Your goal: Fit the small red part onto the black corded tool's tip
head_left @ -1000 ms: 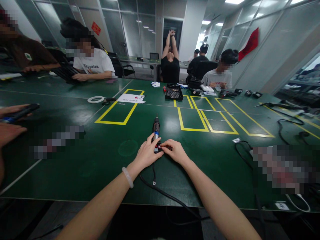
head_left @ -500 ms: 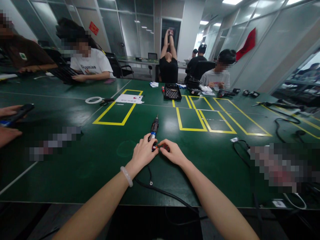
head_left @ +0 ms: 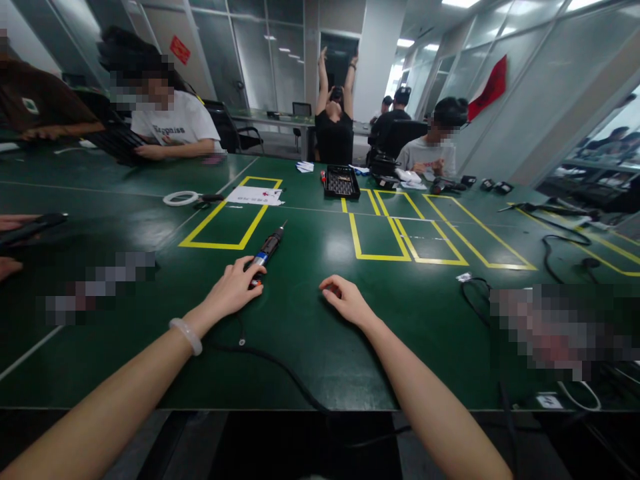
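An electric screwdriver (head_left: pixel 267 248) with a dark body, a blue band and a thin bit lies at a slant on the green table, its bit pointing away and to the right. My left hand (head_left: pixel 237 287), with a pale bangle at the wrist, is closed around its rear end. A bit of orange shows by my thumb. My right hand (head_left: pixel 345 300) rests on the table well to the right of the screwdriver. Its fingers are loosely curled, with a small gap to the thumb and nothing visible between them. A black cable (head_left: pixel 280 363) runs below my left wrist.
Yellow tape outlines (head_left: pixel 383 258) mark the green table (head_left: pixel 295 320). Farther back are a black tray (head_left: pixel 342 183) of small parts, a white paper (head_left: pixel 253 195) and a white cable coil (head_left: pixel 180 199). Cables lie at right. Other people sit around; one raises both arms.
My left hand has slid left with the screwdriver, whose bit now tilts right. My right hand stays nearly in place, now apart from the tool. The person at the back has spread their raised arms.
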`<state>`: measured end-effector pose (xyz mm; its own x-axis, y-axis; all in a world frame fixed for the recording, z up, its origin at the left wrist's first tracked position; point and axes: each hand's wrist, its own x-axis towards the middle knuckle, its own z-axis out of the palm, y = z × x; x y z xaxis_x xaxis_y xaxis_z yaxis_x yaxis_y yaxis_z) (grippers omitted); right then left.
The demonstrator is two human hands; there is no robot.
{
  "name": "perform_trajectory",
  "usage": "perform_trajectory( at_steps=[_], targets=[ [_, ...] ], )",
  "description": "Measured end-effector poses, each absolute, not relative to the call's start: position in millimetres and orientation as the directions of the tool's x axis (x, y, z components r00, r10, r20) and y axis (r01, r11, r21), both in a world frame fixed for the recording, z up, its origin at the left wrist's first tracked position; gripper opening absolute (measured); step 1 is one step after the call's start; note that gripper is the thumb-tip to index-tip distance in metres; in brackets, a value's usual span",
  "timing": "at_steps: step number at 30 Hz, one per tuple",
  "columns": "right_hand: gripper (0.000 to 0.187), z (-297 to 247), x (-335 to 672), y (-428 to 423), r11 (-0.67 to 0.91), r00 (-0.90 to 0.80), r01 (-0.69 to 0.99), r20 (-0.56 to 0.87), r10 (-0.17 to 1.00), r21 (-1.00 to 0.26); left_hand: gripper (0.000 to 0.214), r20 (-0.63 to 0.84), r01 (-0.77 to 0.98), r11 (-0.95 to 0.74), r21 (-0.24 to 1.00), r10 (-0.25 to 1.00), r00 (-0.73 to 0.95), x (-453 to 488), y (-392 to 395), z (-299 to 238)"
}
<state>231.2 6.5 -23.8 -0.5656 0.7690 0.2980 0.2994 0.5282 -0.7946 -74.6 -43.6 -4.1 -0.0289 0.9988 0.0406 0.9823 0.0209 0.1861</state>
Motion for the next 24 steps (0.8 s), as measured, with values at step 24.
perform_trajectory(
  at_steps=[24],
  targets=[
    [0.012,-24.7,229.8,7.9,0.566,-0.591,0.342,0.297,0.75,-0.75,0.048,0.234,0.914,0.338,-0.225,0.929,-0.286,-160.3,-64.9,20.3]
  ],
)
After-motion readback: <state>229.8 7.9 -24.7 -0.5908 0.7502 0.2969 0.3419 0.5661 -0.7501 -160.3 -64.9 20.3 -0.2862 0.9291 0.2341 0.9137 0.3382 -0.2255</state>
